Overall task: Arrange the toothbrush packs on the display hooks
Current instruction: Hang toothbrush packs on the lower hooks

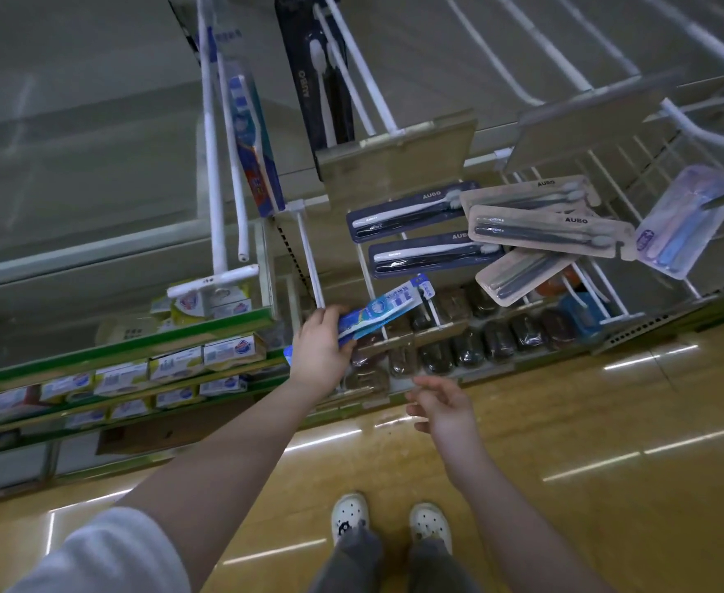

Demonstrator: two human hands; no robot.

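Toothbrush packs in navy card (411, 211) and tan card (548, 231) sit askew on the white wire display hooks (367, 74), above a shelf (522, 366) of dark wrapped oval items (497, 340). The left hand (321, 350) grips one slim blue-and-white pack (383, 308) by its lower end. Its long axis slants up and right, away from the bare hook (308, 254) whose tip lies just beside that hand. The right hand (447, 406) hovers empty below, fingers loosely spread, nearer the pack's free end. Swinging that end round to the hook tip looks necessary, with the navy packs crowding close above.
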